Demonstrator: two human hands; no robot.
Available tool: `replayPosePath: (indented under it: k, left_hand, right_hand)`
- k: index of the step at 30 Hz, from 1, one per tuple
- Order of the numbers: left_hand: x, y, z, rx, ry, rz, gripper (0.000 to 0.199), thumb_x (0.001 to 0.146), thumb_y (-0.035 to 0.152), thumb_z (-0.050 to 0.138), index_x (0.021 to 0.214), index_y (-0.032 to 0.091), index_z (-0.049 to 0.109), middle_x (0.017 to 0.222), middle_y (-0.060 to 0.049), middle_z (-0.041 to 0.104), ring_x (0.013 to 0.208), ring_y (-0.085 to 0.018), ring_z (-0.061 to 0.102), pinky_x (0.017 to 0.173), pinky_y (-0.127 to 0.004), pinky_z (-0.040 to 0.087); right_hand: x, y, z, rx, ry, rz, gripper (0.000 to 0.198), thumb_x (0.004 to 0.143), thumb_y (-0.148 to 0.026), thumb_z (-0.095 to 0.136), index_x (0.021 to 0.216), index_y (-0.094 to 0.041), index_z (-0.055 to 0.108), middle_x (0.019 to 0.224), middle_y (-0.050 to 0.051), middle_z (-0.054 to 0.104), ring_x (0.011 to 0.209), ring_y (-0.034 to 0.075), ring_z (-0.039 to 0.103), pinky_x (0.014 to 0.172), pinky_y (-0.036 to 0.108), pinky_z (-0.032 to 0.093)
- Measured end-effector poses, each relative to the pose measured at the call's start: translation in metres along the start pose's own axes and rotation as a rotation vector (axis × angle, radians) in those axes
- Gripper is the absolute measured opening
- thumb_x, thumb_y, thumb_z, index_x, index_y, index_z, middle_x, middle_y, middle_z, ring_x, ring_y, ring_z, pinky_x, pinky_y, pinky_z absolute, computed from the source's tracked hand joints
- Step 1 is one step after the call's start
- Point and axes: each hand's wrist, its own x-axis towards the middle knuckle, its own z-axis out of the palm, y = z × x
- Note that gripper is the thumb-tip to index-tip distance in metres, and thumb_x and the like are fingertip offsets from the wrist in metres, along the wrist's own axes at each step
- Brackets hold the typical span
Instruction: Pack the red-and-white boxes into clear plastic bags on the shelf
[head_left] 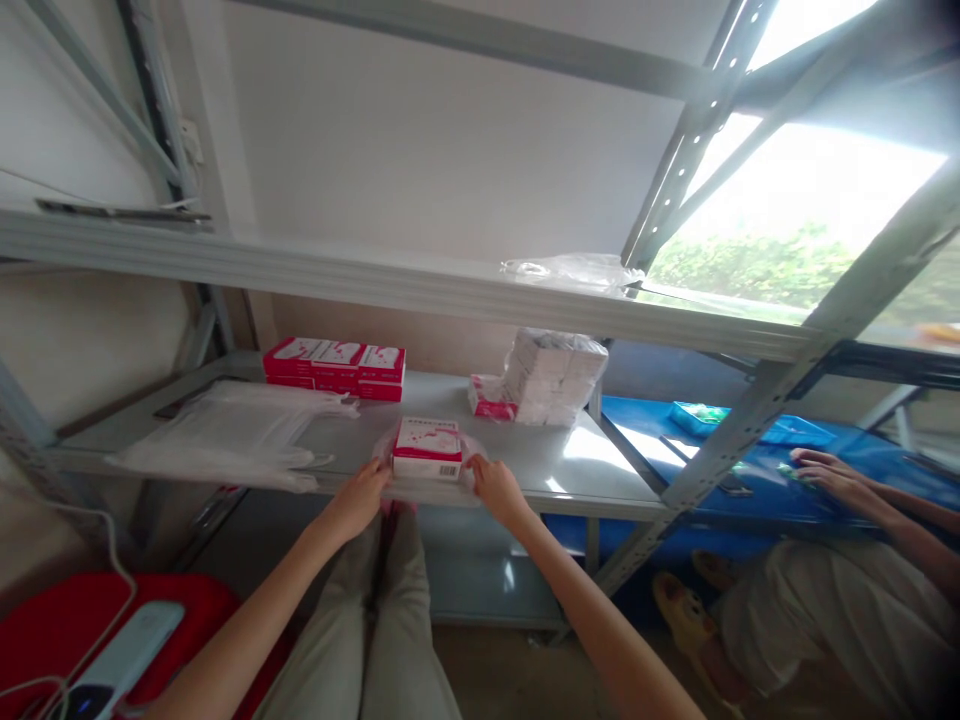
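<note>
A red and white box (427,445) rests at the front of the grey shelf (525,465), on or inside a clear plastic bag (431,490). At the box's left side my left hand (366,492) is closed on the bag's edge. My right hand (495,488) pinches the same bag at the right. Left of the hands lies a pile of flat clear plastic bags (240,430). Several more red boxes (337,365) are stacked behind it. A plastic-wrapped stack of white boxes (555,375) stands at the back right, with a red box (493,398) against it.
Above the hands runs a grey shelf beam (375,290), with clear plastic (570,270) lying on top. A slanted metal post (720,440) stands at the right. Beyond it, another person's hands (832,475) work over a blue table (765,470). A red stool (180,590) sits lower left.
</note>
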Motion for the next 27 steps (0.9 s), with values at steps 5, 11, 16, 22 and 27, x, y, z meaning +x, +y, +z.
replayPosePath:
  k: [5, 11, 16, 22, 27]
  left_hand:
    - [0.011, -0.014, 0.006, 0.021, 0.113, -0.13, 0.039, 0.084, 0.004, 0.028, 0.114, 0.014, 0.051, 0.115, -0.014, 0.056, 0.102, -0.021, 0.059, 0.085, -0.034, 0.045]
    - [0.048, -0.027, 0.013, -0.039, 0.1, -0.16, 0.045, 0.087, 0.01, 0.034, 0.131, 0.015, 0.041, 0.123, -0.015, 0.057, 0.107, -0.023, 0.059, 0.089, -0.036, 0.044]
    - [0.087, -0.03, 0.016, -0.072, 0.116, -0.221, 0.034, 0.091, 0.022, 0.038, 0.123, 0.017, 0.051, 0.113, -0.014, 0.064, 0.104, -0.022, 0.061, 0.086, -0.033, 0.046]
    - [0.085, -0.032, 0.023, -0.035, 0.15, -0.278, 0.029, 0.09, 0.022, 0.043, 0.115, 0.018, 0.057, 0.108, -0.014, 0.066, 0.1, -0.023, 0.062, 0.084, -0.033, 0.046]
    - [0.035, -0.034, 0.043, -0.077, 0.301, -0.21, 0.031, 0.084, 0.013, 0.047, 0.111, 0.018, 0.061, 0.109, -0.011, 0.061, 0.103, -0.023, 0.057, 0.092, -0.038, 0.044]
  right_hand:
    - [0.022, 0.002, 0.009, 0.213, 0.054, 0.199, 0.039, 0.095, -0.045, 0.036, 0.117, -0.019, 0.054, 0.069, 0.004, 0.067, 0.078, 0.021, 0.067, 0.064, 0.024, 0.042]
    - [0.055, -0.003, 0.02, 0.212, 0.07, 0.289, 0.033, 0.093, -0.042, 0.041, 0.102, -0.02, 0.063, 0.088, 0.011, 0.07, 0.084, 0.021, 0.067, 0.062, 0.024, 0.043]
    - [0.081, -0.009, 0.023, 0.145, 0.079, 0.343, 0.038, 0.095, -0.038, 0.035, 0.092, -0.016, 0.065, 0.089, 0.015, 0.07, 0.085, 0.023, 0.068, 0.063, 0.028, 0.047]
    - [0.08, -0.004, 0.027, 0.122, 0.073, 0.324, 0.024, 0.091, -0.03, 0.043, 0.104, -0.015, 0.056, 0.087, 0.014, 0.068, 0.083, 0.024, 0.067, 0.066, 0.03, 0.047]
    - [0.031, 0.002, 0.048, 0.323, 0.321, 0.096, 0.027, 0.084, -0.015, 0.04, 0.109, -0.019, 0.048, 0.096, 0.011, 0.063, 0.091, 0.023, 0.062, 0.077, 0.033, 0.048]
